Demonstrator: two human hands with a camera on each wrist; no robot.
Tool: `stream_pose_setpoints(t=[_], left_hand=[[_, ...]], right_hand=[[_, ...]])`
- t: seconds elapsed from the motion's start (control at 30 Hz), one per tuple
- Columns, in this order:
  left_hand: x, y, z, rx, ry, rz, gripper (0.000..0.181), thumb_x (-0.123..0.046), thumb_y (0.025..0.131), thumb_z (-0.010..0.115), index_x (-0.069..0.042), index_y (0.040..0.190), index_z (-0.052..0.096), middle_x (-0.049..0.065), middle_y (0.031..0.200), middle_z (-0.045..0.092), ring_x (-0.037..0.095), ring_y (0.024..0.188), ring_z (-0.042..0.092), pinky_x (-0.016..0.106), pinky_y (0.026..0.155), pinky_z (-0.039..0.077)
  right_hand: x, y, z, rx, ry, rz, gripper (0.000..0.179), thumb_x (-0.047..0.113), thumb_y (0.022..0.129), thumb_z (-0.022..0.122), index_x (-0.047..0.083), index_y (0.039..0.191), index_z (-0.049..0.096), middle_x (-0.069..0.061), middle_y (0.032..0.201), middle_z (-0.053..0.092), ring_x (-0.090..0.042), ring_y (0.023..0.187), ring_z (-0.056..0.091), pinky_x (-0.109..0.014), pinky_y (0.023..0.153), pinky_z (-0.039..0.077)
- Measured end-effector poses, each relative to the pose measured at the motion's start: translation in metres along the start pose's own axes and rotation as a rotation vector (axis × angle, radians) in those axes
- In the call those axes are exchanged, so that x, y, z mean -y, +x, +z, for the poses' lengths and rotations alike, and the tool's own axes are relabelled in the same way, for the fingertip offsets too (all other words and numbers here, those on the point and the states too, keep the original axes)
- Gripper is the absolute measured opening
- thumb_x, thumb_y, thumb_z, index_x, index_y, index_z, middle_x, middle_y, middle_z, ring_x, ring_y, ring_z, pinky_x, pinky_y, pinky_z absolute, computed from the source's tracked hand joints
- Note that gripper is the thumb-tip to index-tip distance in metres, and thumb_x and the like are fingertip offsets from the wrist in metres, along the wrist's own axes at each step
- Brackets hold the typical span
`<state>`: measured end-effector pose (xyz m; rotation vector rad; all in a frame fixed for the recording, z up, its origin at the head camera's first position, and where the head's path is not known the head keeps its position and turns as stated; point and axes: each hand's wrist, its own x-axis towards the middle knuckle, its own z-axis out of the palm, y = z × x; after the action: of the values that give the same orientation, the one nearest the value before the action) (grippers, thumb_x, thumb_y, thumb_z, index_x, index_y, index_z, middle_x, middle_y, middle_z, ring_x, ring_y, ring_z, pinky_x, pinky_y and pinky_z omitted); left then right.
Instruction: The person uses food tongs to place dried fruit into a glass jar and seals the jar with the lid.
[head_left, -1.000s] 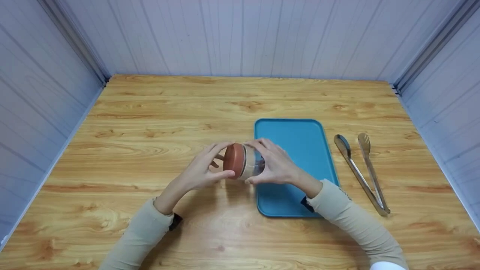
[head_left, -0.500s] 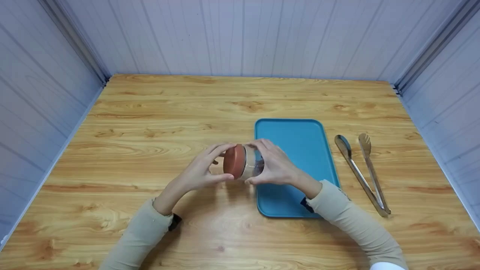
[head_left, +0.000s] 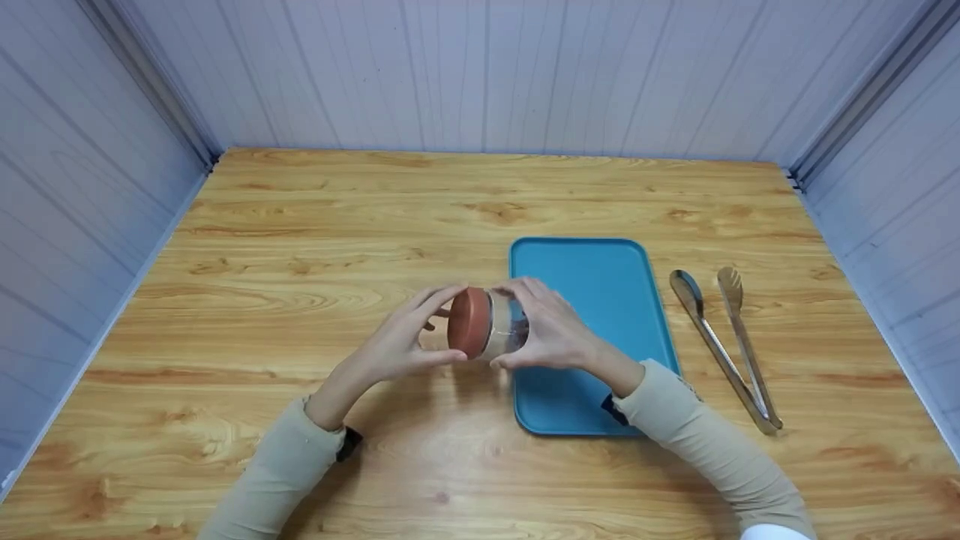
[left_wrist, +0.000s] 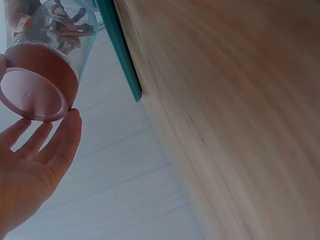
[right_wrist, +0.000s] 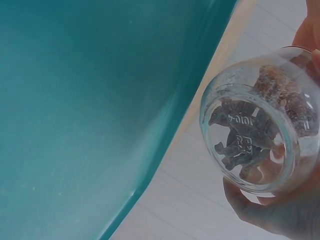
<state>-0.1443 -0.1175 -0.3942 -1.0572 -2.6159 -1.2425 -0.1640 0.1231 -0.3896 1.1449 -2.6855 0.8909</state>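
A clear glass jar (right_wrist: 250, 135) with a reddish-brown lid (head_left: 468, 322) is held on its side above the table, by the left edge of the blue tray (head_left: 592, 262). Dark brown, irregular dried pieces (left_wrist: 67, 27) show through the glass. My left hand (head_left: 401, 337) holds the lid's rim between thumb and fingertips. In the left wrist view the flat lid top faces the camera. The right hand (head_left: 551, 326) grips the glass body, its thumb in front and fingers curving over the far side. Lid and jar are together.
Metal tongs (head_left: 739, 352) lie spread to the right of the tray on the wood-grain table (head_left: 300, 225). The right forearm passes over the tray's front right corner. Pale panelled walls (head_left: 480, 75) stand at the back and on both sides.
The fingers of my left hand have shifted slightly on the lid, the thumb a little lower. My right hand and the jar body stay in the same place.
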Motion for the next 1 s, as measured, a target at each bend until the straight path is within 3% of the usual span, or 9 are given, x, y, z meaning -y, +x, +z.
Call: stream_pose_setpoints(t=[0.33, 0.57, 0.67, 0.77, 1.0], left_hand=[[0.0018, -0.0007, -0.0005, -0.002, 0.006, 0.072, 0.076, -0.037, 0.072, 0.071, -0.020, 0.136, 0.033, 0.000, 0.126, 0.039, 0.016, 0.101, 0.050, 0.032, 0.071, 0.048], [0.0060, 0.0013, 0.0000, -0.007, 0.017, 0.186, 0.075, -0.027, 0.073, 0.073, -0.013, 0.135, 0.034, 0.006, 0.127, 0.039, 0.019, 0.102, 0.048, 0.037, 0.083, 0.042], [0.0064, 0.0020, 0.0007, 0.002, 0.023, 0.201, 0.076, -0.024, 0.072, 0.074, -0.013, 0.135, 0.033, 0.006, 0.127, 0.038, 0.019, 0.103, 0.047, 0.037, 0.084, 0.041], [0.0045, 0.0017, 0.0013, 0.008, 0.030, 0.162, 0.077, -0.028, 0.073, 0.072, -0.013, 0.136, 0.031, 0.006, 0.127, 0.038, 0.018, 0.103, 0.048, 0.039, 0.081, 0.043], [-0.0019, 0.0014, 0.0031, -0.017, -0.018, -0.047, 0.074, -0.045, 0.077, 0.063, -0.019, 0.138, 0.028, 0.003, 0.126, 0.040, 0.014, 0.098, 0.051, 0.034, 0.061, 0.050]], right_hand=[[0.0000, 0.0003, 0.0007, 0.009, 0.018, 0.002, 0.086, 0.055, 0.058, 0.072, 0.009, 0.124, 0.042, -0.008, 0.113, 0.047, -0.023, 0.098, 0.044, -0.040, 0.079, 0.038], [-0.0004, -0.0001, 0.0006, 0.004, 0.014, 0.004, 0.085, 0.053, 0.058, 0.072, 0.008, 0.124, 0.042, -0.007, 0.114, 0.047, -0.021, 0.099, 0.043, -0.040, 0.079, 0.038], [-0.0007, -0.0002, 0.0009, 0.009, 0.021, 0.007, 0.085, 0.051, 0.058, 0.074, 0.008, 0.124, 0.042, -0.008, 0.113, 0.047, -0.023, 0.098, 0.044, -0.041, 0.078, 0.038], [-0.0009, -0.0005, 0.0011, 0.015, 0.018, 0.012, 0.085, 0.051, 0.058, 0.073, 0.009, 0.124, 0.042, -0.006, 0.113, 0.046, -0.023, 0.098, 0.044, -0.040, 0.078, 0.038], [0.0001, -0.0004, 0.0009, 0.007, 0.012, 0.000, 0.085, 0.054, 0.058, 0.071, 0.008, 0.123, 0.042, -0.006, 0.112, 0.047, -0.023, 0.096, 0.045, -0.039, 0.077, 0.039]])
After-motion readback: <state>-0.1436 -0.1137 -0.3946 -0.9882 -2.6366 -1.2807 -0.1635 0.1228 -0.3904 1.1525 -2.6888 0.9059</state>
